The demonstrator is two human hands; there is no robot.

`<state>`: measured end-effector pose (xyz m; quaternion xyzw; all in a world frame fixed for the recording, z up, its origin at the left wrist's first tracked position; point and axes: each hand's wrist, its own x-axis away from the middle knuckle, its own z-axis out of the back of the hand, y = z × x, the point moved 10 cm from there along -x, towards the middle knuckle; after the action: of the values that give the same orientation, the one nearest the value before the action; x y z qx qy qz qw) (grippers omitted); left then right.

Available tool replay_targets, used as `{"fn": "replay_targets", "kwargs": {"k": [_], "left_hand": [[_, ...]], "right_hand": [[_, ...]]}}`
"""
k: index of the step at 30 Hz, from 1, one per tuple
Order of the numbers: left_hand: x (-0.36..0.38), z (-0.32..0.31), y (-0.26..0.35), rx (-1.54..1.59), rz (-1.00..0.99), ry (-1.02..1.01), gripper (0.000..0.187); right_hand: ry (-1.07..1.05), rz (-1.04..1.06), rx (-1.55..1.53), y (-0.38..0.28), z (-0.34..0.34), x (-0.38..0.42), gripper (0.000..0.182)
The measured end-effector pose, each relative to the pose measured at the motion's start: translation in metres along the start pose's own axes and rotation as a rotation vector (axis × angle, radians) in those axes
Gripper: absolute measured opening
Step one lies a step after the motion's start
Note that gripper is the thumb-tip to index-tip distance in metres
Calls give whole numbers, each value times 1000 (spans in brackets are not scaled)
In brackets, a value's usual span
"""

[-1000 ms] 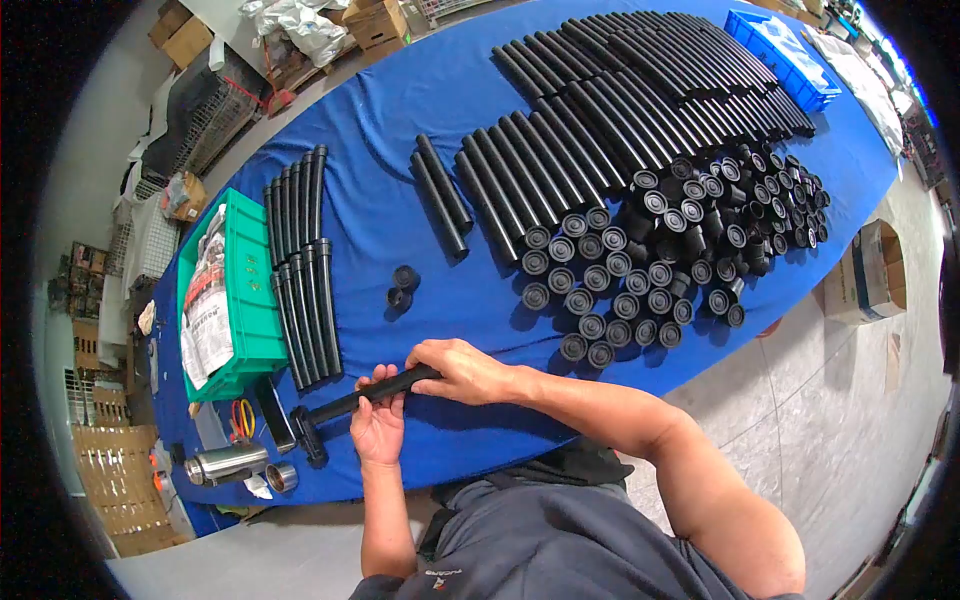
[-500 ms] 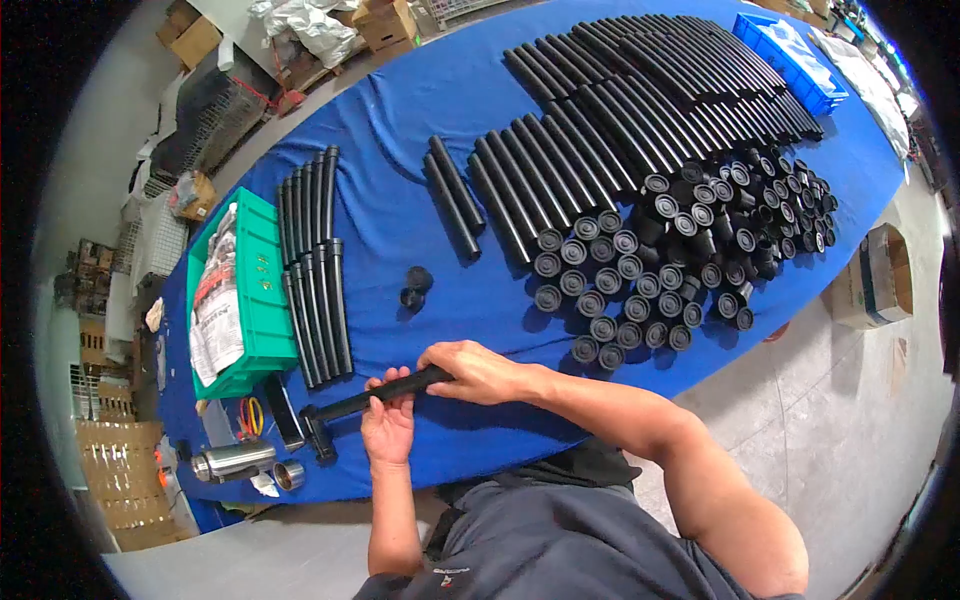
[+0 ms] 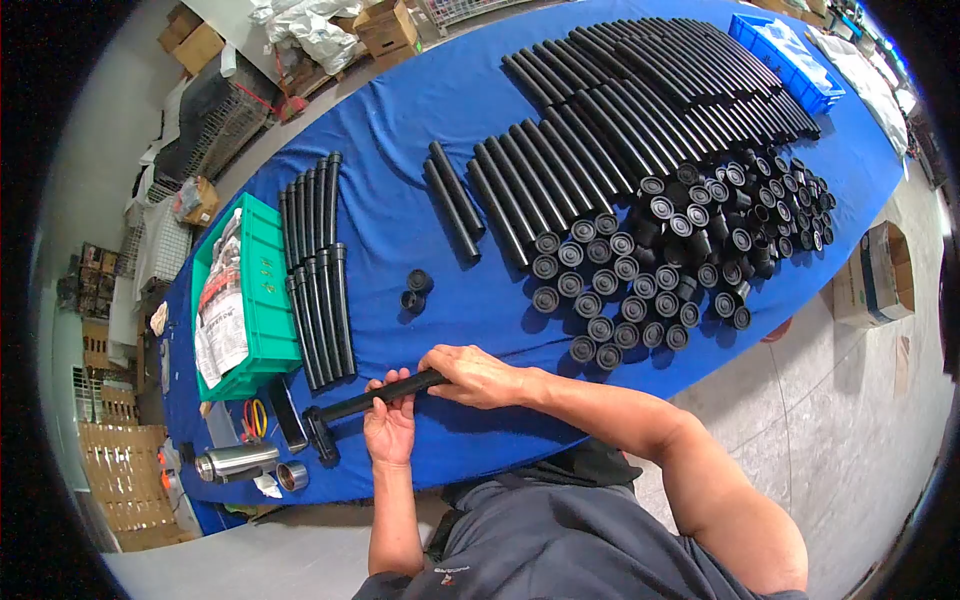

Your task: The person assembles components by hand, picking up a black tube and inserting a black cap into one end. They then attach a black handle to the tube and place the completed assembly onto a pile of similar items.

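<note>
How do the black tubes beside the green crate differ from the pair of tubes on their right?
The crate-side tubes form two rows, one beyond the other; the pair is just two tubes side by side. The crate-side tubes show thicker far ends, while the pair looks even along its length. Both are black, slender and lie on the blue cloth.

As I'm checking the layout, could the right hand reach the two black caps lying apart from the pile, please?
Probably yes: only blue cloth separates the right hand from the two black caps, though it holds a long black piece.
</note>
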<state>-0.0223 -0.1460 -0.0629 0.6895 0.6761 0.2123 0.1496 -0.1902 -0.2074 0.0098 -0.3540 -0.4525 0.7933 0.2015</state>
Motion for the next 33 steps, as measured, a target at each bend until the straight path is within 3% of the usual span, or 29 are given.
{"fn": "replay_targets", "kwargs": {"k": [4, 7, 10, 13, 17, 21, 33], "left_hand": [[0, -2, 1, -32, -16, 31, 28], [0, -5, -2, -40, 2, 94, 29], [0, 0, 0, -26, -16, 15, 29], [-1, -9, -4, -38, 25, -49, 32], [-3, -5, -6, 19, 34, 46, 30], [1, 4, -4, 76, 22, 56, 27], [2, -4, -6, 9, 14, 41, 26]], "right_hand": [[12, 2, 10, -3, 3, 0, 32], [92, 129, 176, -11, 1, 0, 33], [26, 52, 69, -12, 4, 1, 33], [-285, -458, -296, 17, -11, 2, 34], [62, 133, 228, -18, 1, 0, 34], [-33, -77, -8, -4, 0, -3, 34], [-15, -72, 22, -4, 0, -2, 32]]}}
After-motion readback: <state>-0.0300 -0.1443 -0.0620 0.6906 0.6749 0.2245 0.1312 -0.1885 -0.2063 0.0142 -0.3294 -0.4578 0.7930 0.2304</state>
